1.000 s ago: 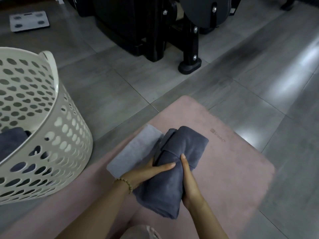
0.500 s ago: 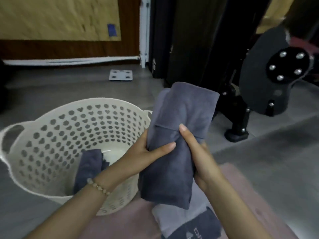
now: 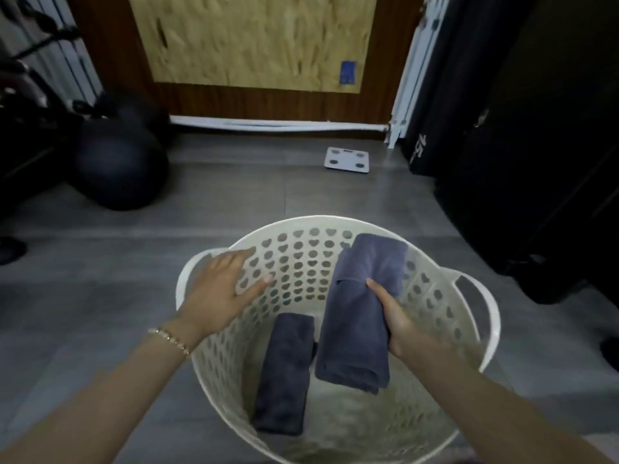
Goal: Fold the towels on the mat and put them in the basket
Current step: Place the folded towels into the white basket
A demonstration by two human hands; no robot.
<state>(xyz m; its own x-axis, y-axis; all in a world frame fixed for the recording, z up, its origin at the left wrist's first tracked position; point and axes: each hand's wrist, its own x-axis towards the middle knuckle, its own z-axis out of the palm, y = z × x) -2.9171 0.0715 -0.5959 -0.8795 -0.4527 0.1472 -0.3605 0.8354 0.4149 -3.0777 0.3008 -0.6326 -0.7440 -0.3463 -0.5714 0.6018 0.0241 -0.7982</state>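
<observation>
basket [image 3: 214, 259]: one folded towel [image 3: 284, 373] on its bottom | right hand [image 3: 393, 319]: gripping second folded towel [image 3: 361, 309] over basket interior | left hand [image 3: 221, 289]: fingers spread, empty, above left rim

Two bare forearms, no sleeves in view, left hand [image 3: 221, 289] and right hand [image 3: 393, 316] ungloved, beaded bracelet [image 3: 170, 339] on left wrist, possibly gold-toned.

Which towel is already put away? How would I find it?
Look for the big white basket with heart-shaped holes on the grey floor. At its bottom, on the left, lies a dark folded towel. No hand touches it, while the lighter blue towel beside it is gripped by the right hand.
</observation>
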